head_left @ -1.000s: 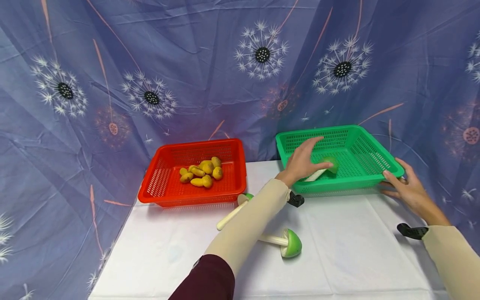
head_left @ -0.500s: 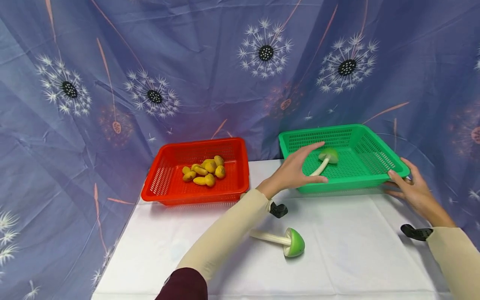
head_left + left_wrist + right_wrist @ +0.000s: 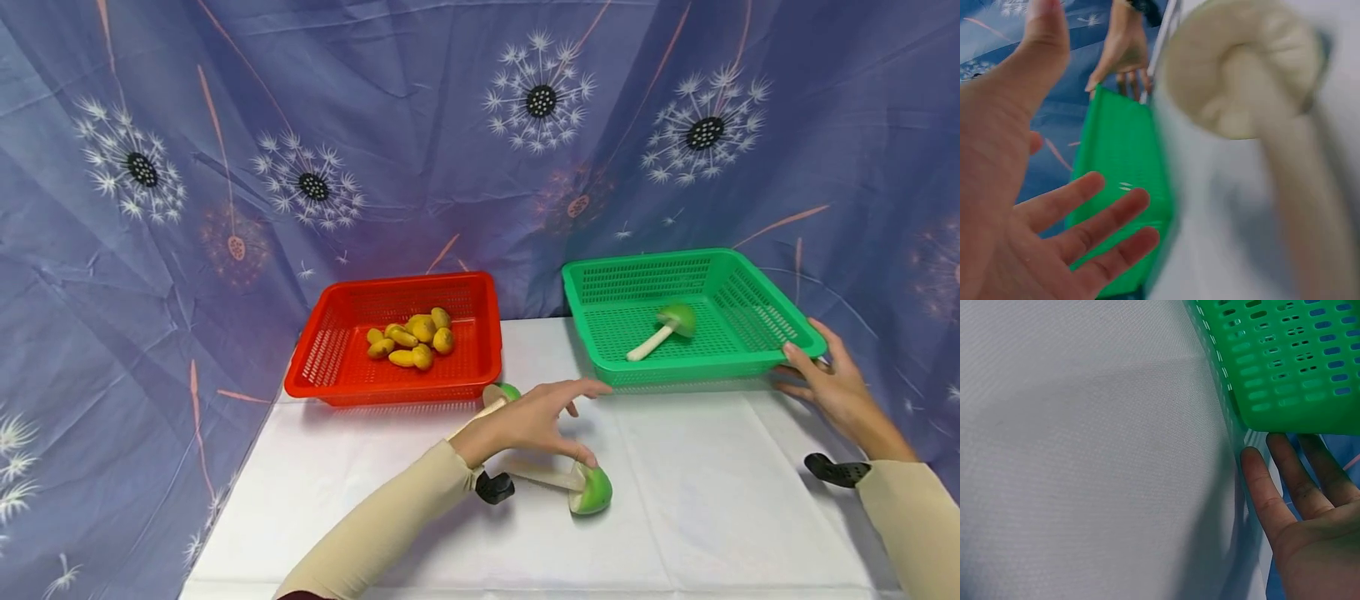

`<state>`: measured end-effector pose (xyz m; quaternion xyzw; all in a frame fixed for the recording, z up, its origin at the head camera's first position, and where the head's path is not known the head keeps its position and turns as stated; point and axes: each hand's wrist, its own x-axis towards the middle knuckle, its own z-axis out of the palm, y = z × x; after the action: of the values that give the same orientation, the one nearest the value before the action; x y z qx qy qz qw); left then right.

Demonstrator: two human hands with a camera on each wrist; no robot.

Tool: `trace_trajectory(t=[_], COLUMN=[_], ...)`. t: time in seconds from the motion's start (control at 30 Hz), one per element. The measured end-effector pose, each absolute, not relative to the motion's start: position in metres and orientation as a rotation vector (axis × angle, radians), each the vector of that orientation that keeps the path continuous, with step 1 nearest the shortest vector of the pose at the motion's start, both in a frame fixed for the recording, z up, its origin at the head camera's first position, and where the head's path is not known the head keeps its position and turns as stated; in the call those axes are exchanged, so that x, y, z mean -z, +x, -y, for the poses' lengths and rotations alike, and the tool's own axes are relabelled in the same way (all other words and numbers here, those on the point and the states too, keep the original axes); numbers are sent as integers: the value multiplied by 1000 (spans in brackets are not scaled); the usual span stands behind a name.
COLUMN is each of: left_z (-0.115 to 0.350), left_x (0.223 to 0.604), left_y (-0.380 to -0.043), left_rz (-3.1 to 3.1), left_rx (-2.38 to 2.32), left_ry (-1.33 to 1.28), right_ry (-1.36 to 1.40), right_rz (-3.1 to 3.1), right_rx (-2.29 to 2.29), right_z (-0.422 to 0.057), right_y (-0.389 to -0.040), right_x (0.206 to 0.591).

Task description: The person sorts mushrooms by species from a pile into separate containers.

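My left hand (image 3: 525, 423) hovers over the table with fingers spread and nothing held. Its thumb overlaps the cap of a green-capped mushroom (image 3: 594, 490) lying on the cloth; in the left wrist view, that mushroom's pale underside (image 3: 1194, 75) looms blurred beside the palm. Behind the hand lies a second green-capped mushroom (image 3: 511, 391), its stem partly hidden. Inside the green basket (image 3: 720, 367) rests a third mushroom (image 3: 678, 320). My right hand (image 3: 843, 392) grips that basket's front right corner, thumb on the rim; in the right wrist view its fingers (image 3: 1266, 494) reach below the corner.
A red basket (image 3: 390, 392) stands at the back left, holding several small yellow mushroom-like pieces (image 3: 422, 331). White cloth (image 3: 712, 500) covers the table. A blue dandelion-print curtain (image 3: 420, 125) hangs close behind both baskets.
My left hand has come out of the green basket, leaving a mushroom in it, and moved down and left over the mushroom on the cloth. The right hand stays at its corner.
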<state>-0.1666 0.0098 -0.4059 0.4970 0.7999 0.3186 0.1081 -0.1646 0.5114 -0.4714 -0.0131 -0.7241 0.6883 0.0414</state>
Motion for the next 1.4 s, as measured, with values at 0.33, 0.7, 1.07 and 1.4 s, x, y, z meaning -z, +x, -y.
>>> trace_trajectory(t=[0.33,0.7,1.07,1.4], left_z=[10,5,3,-2], left_x=[442,455,456,439], left_y=[-140,-122,-121,-126], left_rz=[-2386,-2480,-2441,-2396], left_rx=[-722,-638,-687,-730], left_ry=[1428,1395,1423,1456], right_ry=[-63,-57,-32,-38], right_rz=[2232,2138,2164,2165], right_rx=[-2084,-2171,-2160,-2159], right_z=[-510,-510,-511,-507], right_y=[-164,-166,-165,-163], right_x=[472,473,473,470])
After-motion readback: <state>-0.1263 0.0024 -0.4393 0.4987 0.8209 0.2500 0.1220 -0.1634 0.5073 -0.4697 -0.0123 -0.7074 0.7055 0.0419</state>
